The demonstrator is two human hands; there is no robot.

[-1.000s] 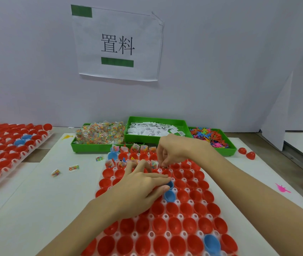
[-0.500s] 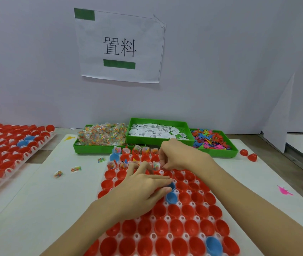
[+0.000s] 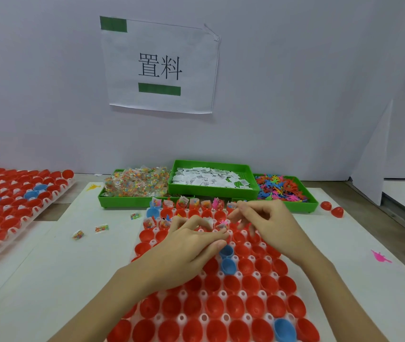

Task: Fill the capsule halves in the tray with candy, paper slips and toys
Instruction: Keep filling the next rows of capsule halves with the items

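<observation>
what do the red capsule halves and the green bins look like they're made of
Red capsule halves: likely thin, glossy moulded plastic; light glints on their smooth curved insides. Green bins: probably rigid plastic with a duller finish; uniform colour, straight moulded walls, perforated floor.

both hands (image 3: 223, 240) over capsule tray (image 3: 221, 314)

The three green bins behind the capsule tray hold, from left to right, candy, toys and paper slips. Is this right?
Not quite: the order is wrong. In the head view, the left bin holds candy, the middle bin holds paper slips, and the right bin holds toys. All three do stand behind the capsule tray.
</observation>
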